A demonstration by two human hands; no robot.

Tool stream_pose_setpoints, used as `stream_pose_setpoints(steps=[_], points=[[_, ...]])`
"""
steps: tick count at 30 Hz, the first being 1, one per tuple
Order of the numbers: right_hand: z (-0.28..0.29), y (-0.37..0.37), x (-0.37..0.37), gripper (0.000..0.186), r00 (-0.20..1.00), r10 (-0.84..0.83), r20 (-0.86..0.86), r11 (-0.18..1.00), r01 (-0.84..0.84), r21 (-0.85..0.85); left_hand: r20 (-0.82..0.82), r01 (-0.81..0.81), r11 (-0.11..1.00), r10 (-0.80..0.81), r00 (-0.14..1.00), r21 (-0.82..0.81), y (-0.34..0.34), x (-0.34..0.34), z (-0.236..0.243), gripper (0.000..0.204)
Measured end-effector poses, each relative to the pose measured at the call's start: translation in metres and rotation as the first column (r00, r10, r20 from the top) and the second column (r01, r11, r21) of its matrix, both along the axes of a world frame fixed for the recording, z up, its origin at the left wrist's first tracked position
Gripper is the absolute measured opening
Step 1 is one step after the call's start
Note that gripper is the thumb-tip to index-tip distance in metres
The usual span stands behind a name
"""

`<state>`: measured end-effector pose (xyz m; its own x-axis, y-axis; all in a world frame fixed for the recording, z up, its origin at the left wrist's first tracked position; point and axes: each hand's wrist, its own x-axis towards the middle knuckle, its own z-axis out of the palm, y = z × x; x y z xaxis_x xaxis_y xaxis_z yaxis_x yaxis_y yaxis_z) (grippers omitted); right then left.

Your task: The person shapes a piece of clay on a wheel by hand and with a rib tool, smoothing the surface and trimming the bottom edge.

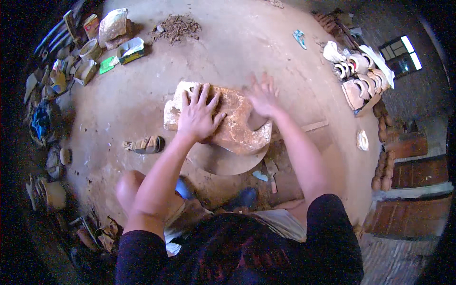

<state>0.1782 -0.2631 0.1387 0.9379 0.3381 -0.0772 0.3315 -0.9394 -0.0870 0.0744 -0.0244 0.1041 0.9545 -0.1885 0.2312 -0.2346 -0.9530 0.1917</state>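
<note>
A thick, pale block point(235, 130) with a rusty-brown, crusted top lies in front of me, perhaps a plaster mould. It rests on a round flat disc point(223, 164), whose near rim shows. My left hand point(202, 114) lies palm down on the block's left part, fingers spread. My right hand point(263, 96) is blurred at the block's right far edge. Its fingers look stretched out, with nothing visible in them; whether it touches the block I cannot tell. Just below the right wrist, a dark rounded hollow or patch point(257, 120) shows in the block.
A cloth-like bundle point(145, 145) lies left of the disc. Near my feet are a tool with a reddish handle point(273, 184) and a wooden strip point(315, 126). Crumbled clay point(178, 29) is heaped farther off. Containers line the left; curved moulds point(365, 88) are stacked at right.
</note>
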Motion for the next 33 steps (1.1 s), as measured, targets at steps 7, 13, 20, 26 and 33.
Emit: stream_pose_setpoints(steps=[7,13,20,26,33], points=[[-0.006,0.02,-0.017,0.094,0.987,0.026,0.16,0.992,-0.006,-0.124,-0.005,0.007,1.0,-0.007,1.0,-0.014,0.001,0.003,0.001,0.069],[0.014,0.04,-0.037,0.096,0.989,0.025,0.147,0.999,-0.02,-0.036,-0.013,0.009,1.0,-0.01,1.0,-0.017,0.0,0.004,0.001,0.069],[0.013,0.043,-0.039,0.1,0.96,0.026,0.28,0.983,-0.076,0.169,0.042,-0.021,1.0,0.021,0.999,-0.004,0.003,0.006,-0.006,0.068],[-0.006,0.027,-0.04,0.099,0.996,0.07,0.061,0.996,-0.073,0.054,0.027,0.004,1.0,-0.004,1.0,0.006,-0.002,0.007,0.001,0.068],[0.001,0.014,-0.024,0.096,0.984,-0.133,0.117,0.99,0.127,0.056,0.049,0.005,1.0,-0.004,0.999,-0.022,-0.001,0.0,-0.002,0.066]])
